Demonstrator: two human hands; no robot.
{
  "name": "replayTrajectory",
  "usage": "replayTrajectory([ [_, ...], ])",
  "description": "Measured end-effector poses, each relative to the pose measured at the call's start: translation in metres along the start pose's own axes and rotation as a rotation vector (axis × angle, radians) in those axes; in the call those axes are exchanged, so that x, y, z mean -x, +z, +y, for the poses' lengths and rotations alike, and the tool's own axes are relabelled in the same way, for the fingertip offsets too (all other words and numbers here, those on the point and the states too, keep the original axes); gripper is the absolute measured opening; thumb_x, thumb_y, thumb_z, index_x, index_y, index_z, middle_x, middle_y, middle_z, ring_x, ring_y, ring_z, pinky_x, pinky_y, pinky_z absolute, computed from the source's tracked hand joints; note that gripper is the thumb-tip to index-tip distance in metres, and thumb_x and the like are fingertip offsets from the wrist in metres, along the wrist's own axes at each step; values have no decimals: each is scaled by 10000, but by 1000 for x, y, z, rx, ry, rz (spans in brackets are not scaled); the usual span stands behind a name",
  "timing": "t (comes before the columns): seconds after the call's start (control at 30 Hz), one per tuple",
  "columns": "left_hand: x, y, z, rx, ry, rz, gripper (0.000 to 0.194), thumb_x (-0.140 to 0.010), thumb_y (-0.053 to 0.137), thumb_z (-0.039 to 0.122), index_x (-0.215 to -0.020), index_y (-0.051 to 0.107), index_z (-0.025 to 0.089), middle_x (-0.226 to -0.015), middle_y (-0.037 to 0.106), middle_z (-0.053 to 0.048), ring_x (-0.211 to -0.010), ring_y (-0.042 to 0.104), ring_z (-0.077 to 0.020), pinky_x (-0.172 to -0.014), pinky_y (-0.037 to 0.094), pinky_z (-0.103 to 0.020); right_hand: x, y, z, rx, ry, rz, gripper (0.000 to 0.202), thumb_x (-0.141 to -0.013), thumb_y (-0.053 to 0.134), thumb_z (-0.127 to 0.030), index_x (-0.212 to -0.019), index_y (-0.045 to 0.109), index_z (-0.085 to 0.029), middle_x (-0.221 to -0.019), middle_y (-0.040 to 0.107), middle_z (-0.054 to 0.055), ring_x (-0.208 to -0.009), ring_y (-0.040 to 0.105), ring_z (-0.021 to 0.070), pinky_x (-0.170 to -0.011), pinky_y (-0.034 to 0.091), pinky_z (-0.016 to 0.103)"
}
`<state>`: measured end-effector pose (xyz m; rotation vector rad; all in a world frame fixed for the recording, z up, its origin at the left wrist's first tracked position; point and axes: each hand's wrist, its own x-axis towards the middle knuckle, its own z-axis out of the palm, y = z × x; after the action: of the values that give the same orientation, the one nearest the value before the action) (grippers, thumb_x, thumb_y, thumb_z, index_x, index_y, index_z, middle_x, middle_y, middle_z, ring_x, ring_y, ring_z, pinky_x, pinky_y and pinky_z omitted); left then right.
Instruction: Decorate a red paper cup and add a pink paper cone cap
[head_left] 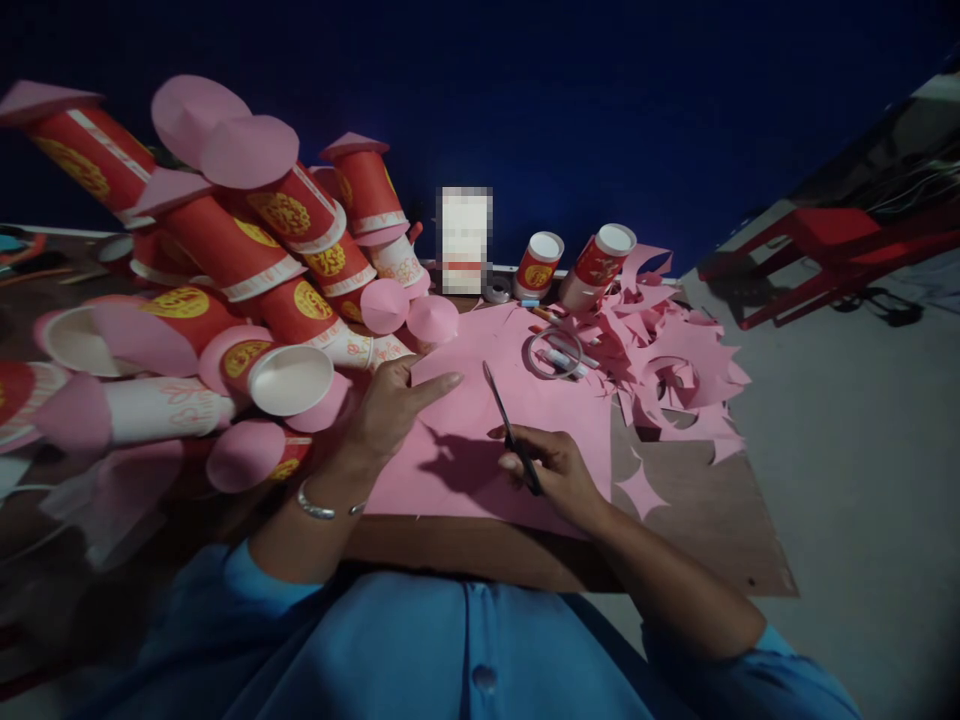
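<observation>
A large pink paper sheet [465,480] lies across the front of the table. At its left edge is my left hand [391,408], thumb stretched over the top and the other fingers partly hidden at the edge, gripping the sheet. My right hand [551,470] is closed round the dark handles of a pair of scissors [500,402]. The blades look together and point up and away, above the paper, with a shadow falling to their left. Beyond the right hand, a roll of clear tape [555,352] and several markers [564,362] rest on the pink paper.
Red and white paper cups with pink cone tops [247,150] are heaped on the left. Two red cups [538,268] stand at the back. Pink paper scraps [675,350] pile up on the right of the wooden table [720,530]. A red stool [817,240] stands beyond.
</observation>
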<state>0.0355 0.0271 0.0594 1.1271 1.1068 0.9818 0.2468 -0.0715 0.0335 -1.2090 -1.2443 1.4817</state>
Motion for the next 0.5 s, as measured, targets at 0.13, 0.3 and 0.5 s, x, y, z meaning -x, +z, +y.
replayTrajectory([
  [0.13,1,0,2,-22,0,-54,407,-685,958,406,-962,826,138,-999,830,-89,-944,749,-266,-872,607,-375,-1,-1,1,4,1,-2,465,-851,829,-552,-1083,787,-152,-598,583,-45,-517,522,97,-530,466,224],
  [0.3,3,1,8,-12,-47,-69,482,-678,954,402,-1062,829,139,-1072,836,-105,-1032,753,-303,-820,613,-364,-2,-2,2,30,-13,-2,461,-848,834,-543,-1082,785,-149,-600,584,-43,-518,513,98,-515,455,219],
  [0.5,1,-5,2,-9,-63,-71,503,-673,964,409,-1074,830,137,-1035,841,-109,-969,770,-303,-752,617,-349,-2,-2,1,52,-37,-16,414,-864,825,-547,-1002,779,-159,-591,582,-43,-513,503,94,-516,441,216],
])
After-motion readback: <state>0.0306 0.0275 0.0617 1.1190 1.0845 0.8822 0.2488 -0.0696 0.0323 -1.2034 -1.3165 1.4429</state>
